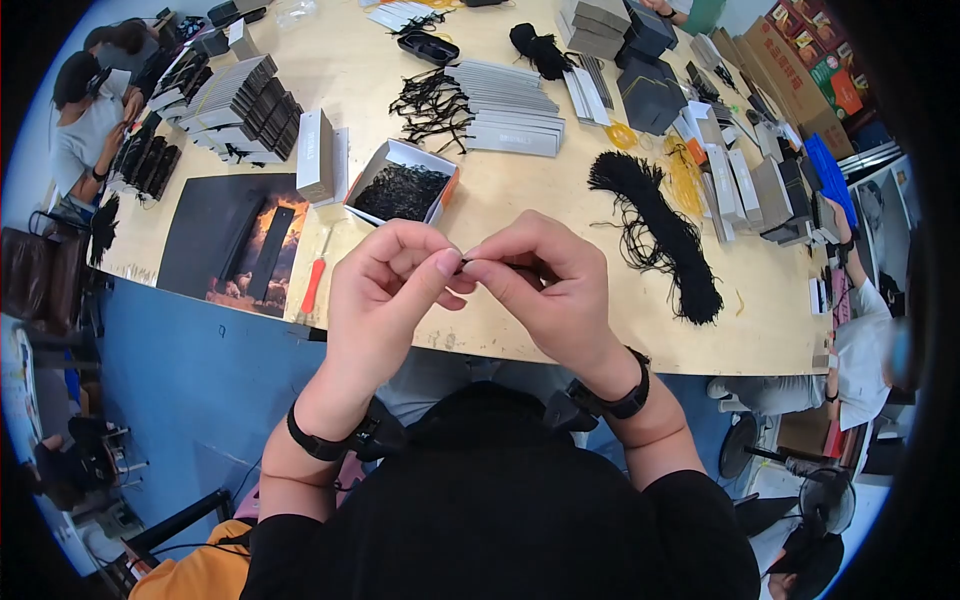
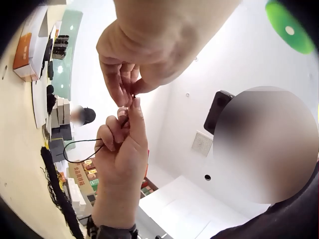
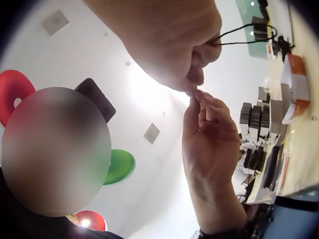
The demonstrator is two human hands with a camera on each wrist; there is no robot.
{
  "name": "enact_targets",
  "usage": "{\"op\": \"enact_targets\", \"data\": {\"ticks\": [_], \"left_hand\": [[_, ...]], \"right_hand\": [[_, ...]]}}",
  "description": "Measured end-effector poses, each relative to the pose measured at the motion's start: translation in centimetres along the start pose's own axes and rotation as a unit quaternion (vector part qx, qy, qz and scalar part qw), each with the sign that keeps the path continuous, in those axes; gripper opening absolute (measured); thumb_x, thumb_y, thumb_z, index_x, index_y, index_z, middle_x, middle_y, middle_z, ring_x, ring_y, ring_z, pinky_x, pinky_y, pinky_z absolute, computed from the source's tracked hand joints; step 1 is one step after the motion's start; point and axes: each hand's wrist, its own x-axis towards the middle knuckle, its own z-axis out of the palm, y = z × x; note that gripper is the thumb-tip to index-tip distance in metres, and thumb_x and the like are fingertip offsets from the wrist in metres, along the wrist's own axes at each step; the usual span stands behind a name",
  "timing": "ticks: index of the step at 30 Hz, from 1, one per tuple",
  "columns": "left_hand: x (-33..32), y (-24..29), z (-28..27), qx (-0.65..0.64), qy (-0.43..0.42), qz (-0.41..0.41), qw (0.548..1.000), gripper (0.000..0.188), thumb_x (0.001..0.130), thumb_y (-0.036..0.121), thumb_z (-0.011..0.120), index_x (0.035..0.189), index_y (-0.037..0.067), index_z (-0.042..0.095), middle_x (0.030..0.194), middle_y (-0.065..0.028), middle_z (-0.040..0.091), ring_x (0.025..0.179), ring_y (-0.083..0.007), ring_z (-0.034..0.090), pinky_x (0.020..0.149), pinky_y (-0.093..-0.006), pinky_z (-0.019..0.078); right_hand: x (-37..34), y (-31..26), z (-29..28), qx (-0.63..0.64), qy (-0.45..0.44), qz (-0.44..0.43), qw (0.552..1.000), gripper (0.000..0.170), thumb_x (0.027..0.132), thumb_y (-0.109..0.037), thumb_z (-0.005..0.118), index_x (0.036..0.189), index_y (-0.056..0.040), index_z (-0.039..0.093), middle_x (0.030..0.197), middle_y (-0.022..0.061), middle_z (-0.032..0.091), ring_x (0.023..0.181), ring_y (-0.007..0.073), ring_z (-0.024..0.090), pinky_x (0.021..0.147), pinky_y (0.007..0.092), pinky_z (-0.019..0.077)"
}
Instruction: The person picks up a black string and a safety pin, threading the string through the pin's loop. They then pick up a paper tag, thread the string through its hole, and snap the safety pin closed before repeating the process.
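Observation:
Both hands meet fingertip to fingertip above the table's near edge. The left hand [image 1: 385, 285] pinches a small dark end of a thin black cord between thumb and forefinger. Right beside it, the right hand [image 1: 550, 285] pinches the same cord, its other fingers curled in. A loop of the black cord [image 2: 78, 162] sticks out behind the right hand in the left wrist view. The right wrist view also shows this loop. Most of the pinched part is hidden by the fingertips. Just beyond the left hand stands an open white-and-orange box [image 1: 443, 200] filled with black cords.
A red-handled screwdriver [image 1: 314, 285] and a dark printed sheet [image 1: 205, 235] lie at left. A black cord bundle [image 1: 668, 240] lies at right. Behind are tags with black strings [image 1: 510, 110], stacked boxes [image 1: 240, 105] and a grey box [image 1: 314, 155]. Other people sit around the table.

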Motion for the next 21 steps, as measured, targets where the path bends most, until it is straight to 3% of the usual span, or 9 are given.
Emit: {"op": "enact_targets", "data": {"ticks": [2,4,5,8,9,10,12,16,21], "left_hand": [[0.2,-0.4,0.3,0.024,0.01,0.031,0.999,0.01,0.087,0.007,0.054,0.094,0.0,0.052,0.08,-0.0048,0.059,0.075,-0.0084,0.059,0.061,-0.0204,0.0487],[0.4,-0.9,0.3,0.049,0.02,0.063,0.997,0.008,0.087,0.007,0.053,0.093,0.001,0.051,0.078,-0.0029,0.057,0.074,-0.0069,0.057,0.059,-0.0194,0.0473],[0.6,-1.2,0.2,0.063,0.036,0.073,0.995,0.008,0.088,0.006,0.053,0.093,0.001,0.051,0.078,-0.0022,0.056,0.074,-0.0062,0.056,0.059,-0.019,0.0466],[0.9,-1.5,0.6,0.092,0.073,0.087,0.989,0.007,0.088,0.006,0.052,0.093,0.0,0.051,0.077,-0.0025,0.054,0.069,-0.0059,0.053,0.057,-0.0188,0.0443],[0.9,-1.6,0.8,0.105,0.096,0.091,0.986,0.007,0.088,0.006,0.051,0.091,0.0,0.051,0.076,-0.0036,0.054,0.065,-0.0064,0.051,0.056,-0.019,0.0429],[0.9,-1.6,0.9,0.107,0.093,0.089,0.986,0.007,0.088,0.006,0.051,0.091,0.0,0.051,0.076,-0.0036,0.054,0.065,-0.0064,0.051,0.056,-0.019,0.0429],[0.9,-1.7,1.2,0.158,0.108,0.099,0.976,0.006,0.088,0.005,0.052,0.091,0.0,0.051,0.076,-0.0033,0.054,0.065,-0.0062,0.051,0.056,-0.0187,0.043],[0.5,-1.8,1.5,0.194,0.103,0.105,0.97,0.007,0.088,0.005,0.052,0.092,0.0,0.051,0.077,-0.003,0.055,0.065,-0.0061,0.051,0.056,-0.0183,0.0435],[0.0,-1.6,1.1,0.243,0.085,0.09,0.962,0.006,0.085,0.001,0.055,0.09,-0.001,0.054,0.077,-0.0059,0.06,0.073,-0.0117,0.06,0.059,-0.0223,0.0483]], "right_hand": [[0.2,-0.1,-0.3,-0.078,-0.021,-0.016,0.997,0.015,0.079,-0.002,0.062,0.093,-0.0013,0.058,0.079,0.0044,0.059,0.065,0.0036,0.054,0.053,0.0169,0.0412],[0.7,-0.8,-0.5,-0.082,0.039,0.083,0.992,0.013,0.076,-0.007,0.065,0.088,-0.0024,0.059,0.077,0.0039,0.058,0.061,0.005,0.051,0.051,0.0197,0.0382],[1.3,0.4,-0.2,-0.183,0.132,-0.056,0.973,0.013,0.076,-0.012,0.065,0.082,-0.0021,0.06,0.075,0.0034,0.058,0.064,0.0082,0.052,0.056,0.0229,0.0408],[0.4,2.1,-1.4,-0.249,0.121,-0.03,0.96,0.015,0.076,-0.014,0.065,0.083,-0.0009,0.06,0.074,0.0043,0.058,0.067,0.0106,0.053,0.061,0.0242,0.0412],[-0.2,1.3,-0.9,-0.116,0.058,0.11,0.985,0.018,0.08,-0.018,0.063,0.086,-0.0012,0.061,0.075,0.0028,0.059,0.066,0.0087,0.052,0.062,0.0227,0.0409],[-0.3,1.4,-0.5,-0.115,0.062,0.111,0.985,0.018,0.08,-0.018,0.063,0.086,-0.0012,0.061,0.075,0.0028,0.059,0.066,0.0087,0.052,0.062,0.0227,0.0409],[-0.5,1.6,0.5,0.162,0.0,0.245,0.956,0.02,0.084,-0.022,0.06,0.086,-0.0024,0.062,0.075,0.0003,0.058,0.064,0.0072,0.05,0.061,0.0209,0.0403],[0.1,2.1,0.9,0.329,0.051,0.28,0.901,0.019,0.085,-0.022,0.059,0.088,-0.0033,0.061,0.072,-0.0016,0.057,0.063,0.0035,0.046,0.058,0.0173,0.0372],[0.3,1.6,0.4,0.307,0.049,0.268,0.912,0.015,0.082,-0.018,0.062,0.085,-0.0033,0.06,0.072,-0.002,0.056,0.059,0.0028,0.045,0.054,0.0174,0.0364]]}}
